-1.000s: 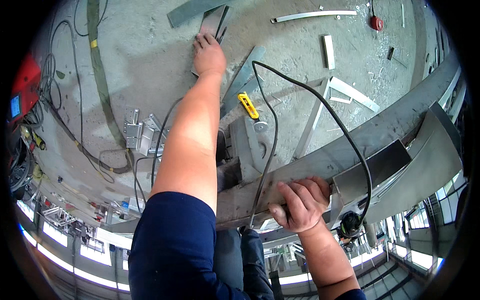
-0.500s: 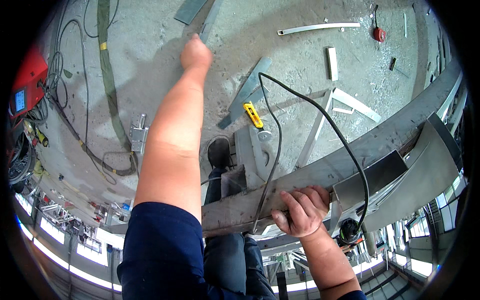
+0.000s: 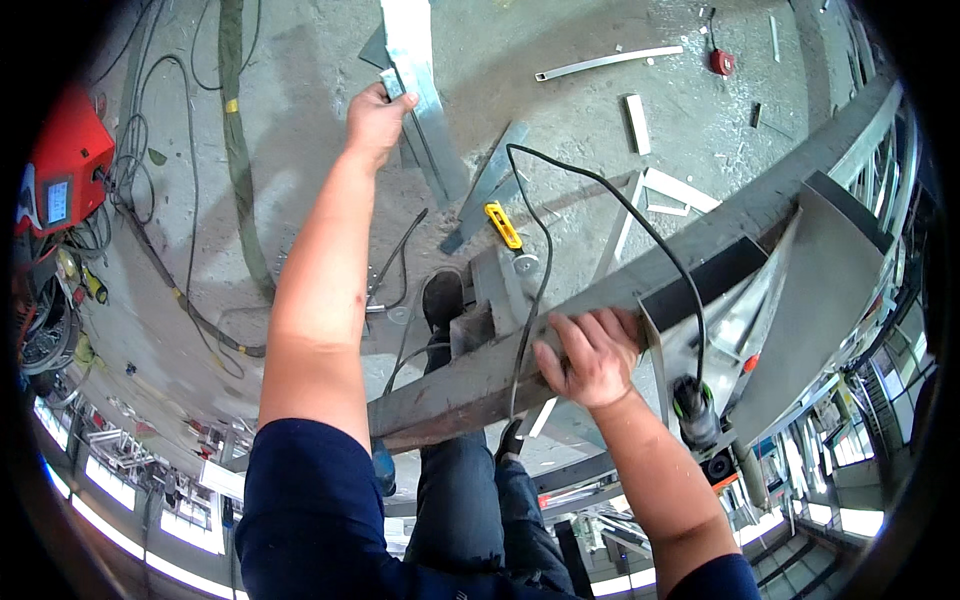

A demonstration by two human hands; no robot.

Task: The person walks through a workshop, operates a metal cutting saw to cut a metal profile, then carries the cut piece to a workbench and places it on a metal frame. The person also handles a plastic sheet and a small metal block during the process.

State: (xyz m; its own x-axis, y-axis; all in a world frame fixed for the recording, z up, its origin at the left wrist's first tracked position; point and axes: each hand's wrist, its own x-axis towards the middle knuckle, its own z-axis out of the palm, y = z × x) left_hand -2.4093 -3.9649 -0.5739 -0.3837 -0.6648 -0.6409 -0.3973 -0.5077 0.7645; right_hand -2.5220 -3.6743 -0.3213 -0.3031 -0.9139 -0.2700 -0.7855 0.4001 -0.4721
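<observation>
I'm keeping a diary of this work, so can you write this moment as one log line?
left hand: holds metal strip | right hand: grips steel beam | black cable: draped over beam

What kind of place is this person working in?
Probably a metal workshop or building site. The left hand holds a metal strip, the right hand rests on a steel beam, and a red machine with cables sits on the dusty concrete floor.

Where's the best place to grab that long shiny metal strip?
Probably near its lower end, where the left hand already holds the metal strip. It is long, flat and thin, so fingers wrap across its narrow width from the left edge, away from the cut end. The right hand rests on the steel beam.
</observation>
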